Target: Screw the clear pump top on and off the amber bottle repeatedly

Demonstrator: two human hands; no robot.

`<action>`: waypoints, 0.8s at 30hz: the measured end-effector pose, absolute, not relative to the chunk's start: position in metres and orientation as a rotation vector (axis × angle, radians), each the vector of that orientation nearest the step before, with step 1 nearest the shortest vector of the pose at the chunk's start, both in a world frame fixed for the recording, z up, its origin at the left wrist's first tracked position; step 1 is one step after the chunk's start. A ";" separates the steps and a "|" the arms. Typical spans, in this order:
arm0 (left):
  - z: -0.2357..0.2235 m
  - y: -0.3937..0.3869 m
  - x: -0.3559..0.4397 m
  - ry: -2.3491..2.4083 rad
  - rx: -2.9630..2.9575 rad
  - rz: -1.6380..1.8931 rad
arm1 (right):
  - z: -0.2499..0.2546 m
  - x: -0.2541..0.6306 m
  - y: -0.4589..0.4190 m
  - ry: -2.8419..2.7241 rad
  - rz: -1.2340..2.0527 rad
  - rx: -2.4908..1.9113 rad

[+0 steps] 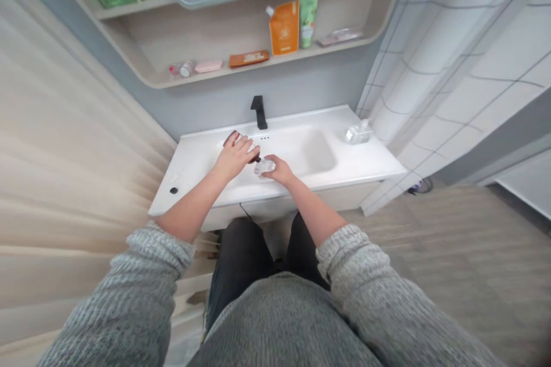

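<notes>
Over the white sink basin (297, 146), my left hand (235, 157) is wrapped round a dark red bottle (231, 137) with a white label. The bottle is tipped, its dark top end pointing down to the right. That end is right at a small clear container (263, 168), and I cannot tell whether they touch. My right hand (279, 171) grips the container from the right, fingers closed about its side. Whether any liquid is passing between them is too small to see.
A black faucet (259, 112) rises behind the basin. A clear pump bottle (359, 132) stands on the counter's right end, and a black round cap (174, 190) lies at left. Above, the shelf (193, 49) holds an orange pouch (284, 28) and a green tube (307, 20).
</notes>
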State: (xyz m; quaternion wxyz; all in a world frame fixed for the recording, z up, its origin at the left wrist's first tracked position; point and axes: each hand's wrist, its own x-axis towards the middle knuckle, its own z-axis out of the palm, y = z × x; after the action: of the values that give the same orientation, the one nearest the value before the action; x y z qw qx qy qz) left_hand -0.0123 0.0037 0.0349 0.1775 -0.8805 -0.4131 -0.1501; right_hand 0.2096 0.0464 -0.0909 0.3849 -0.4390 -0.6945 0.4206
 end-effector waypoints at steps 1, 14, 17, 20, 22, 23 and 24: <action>0.035 0.003 -0.013 -1.177 -2.494 -0.426 | -0.090 0.210 0.046 -1.768 1.068 -1.116; -0.030 -0.002 -0.044 -2.346 -1.818 -1.985 | -0.095 0.212 0.049 -1.718 1.119 -1.155; -0.050 -0.012 -0.059 -2.415 -1.452 -2.244 | -0.096 0.213 0.049 -1.707 1.124 -1.166; -0.067 -0.023 -0.071 -2.470 -1.335 -2.161 | -0.095 0.215 0.048 -1.695 1.125 -1.161; -0.076 -0.027 -0.075 -2.498 -1.364 -2.113 | -0.095 0.216 0.048 -1.685 1.140 -1.165; -0.080 -0.028 -0.076 -2.491 -1.399 -2.106 | -0.096 0.217 0.048 -1.688 1.139 -1.166; -0.083 -0.029 -0.077 -2.477 -1.440 -2.102 | -0.096 0.218 0.048 -1.699 1.124 -1.167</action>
State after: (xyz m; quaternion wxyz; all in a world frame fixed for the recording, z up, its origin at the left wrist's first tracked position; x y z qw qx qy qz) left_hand -0.0771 -0.0289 -0.0835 -0.2045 -0.3968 -0.6823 -0.5790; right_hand 0.2177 0.0484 -0.0964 0.3868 -0.4584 -0.6674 0.4415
